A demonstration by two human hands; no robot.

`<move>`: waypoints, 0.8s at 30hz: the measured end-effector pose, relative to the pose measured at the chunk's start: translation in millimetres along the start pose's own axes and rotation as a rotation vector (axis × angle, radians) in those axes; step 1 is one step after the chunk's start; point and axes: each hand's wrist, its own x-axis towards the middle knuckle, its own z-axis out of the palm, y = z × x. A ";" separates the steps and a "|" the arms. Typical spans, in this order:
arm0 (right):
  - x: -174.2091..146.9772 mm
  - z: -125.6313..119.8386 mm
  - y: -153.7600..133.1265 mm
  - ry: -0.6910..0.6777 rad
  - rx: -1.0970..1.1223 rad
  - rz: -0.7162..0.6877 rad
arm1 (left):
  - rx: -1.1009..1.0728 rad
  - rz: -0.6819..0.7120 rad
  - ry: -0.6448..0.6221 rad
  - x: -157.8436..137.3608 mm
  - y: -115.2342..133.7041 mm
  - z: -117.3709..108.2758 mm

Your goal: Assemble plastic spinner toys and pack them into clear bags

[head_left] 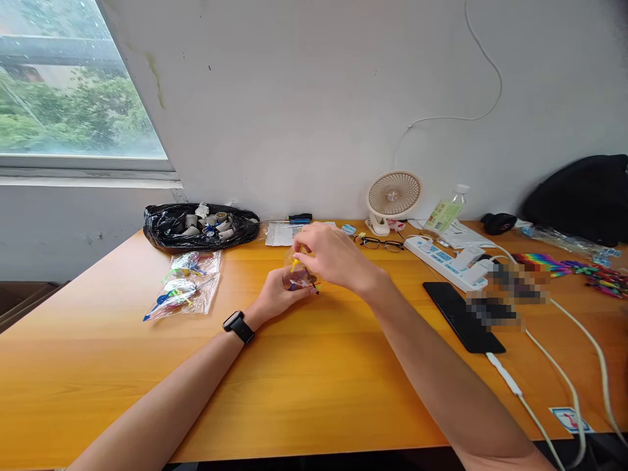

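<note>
My left hand (275,294), with a black watch on its wrist, is wrapped round a small see-through plastic bag or cup (296,282); I cannot tell which. Small dark and coloured pieces show inside it. Above it, my right hand (334,256) pinches a small yellow plastic piece (295,265) between thumb and fingers. The piece points down at the opening, and whether it touches the contents is hidden. To the left lies a see-through bag (209,288) of coloured plastic pieces.
A black plastic bag (161,232) with grey parts sits at the back left, near a screwdriver (300,218). A small fan (394,195), glasses (380,244), a bottle (444,212), a power strip (441,265) and a charging phone (461,320) stand or lie rightward. Loose cables cross the right side.
</note>
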 end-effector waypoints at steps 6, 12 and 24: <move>3.0 11.7 2.4 0.040 0.121 -0.019 | -0.059 -0.078 -0.032 1.4 0.4 -2.8; 0.6 -11.4 22.0 0.272 0.261 0.012 | -0.269 -0.126 0.001 0.0 21.3 -1.5; -74.2 86.6 53.8 0.197 1.142 0.489 | -0.283 -0.201 0.038 -1.3 21.2 9.9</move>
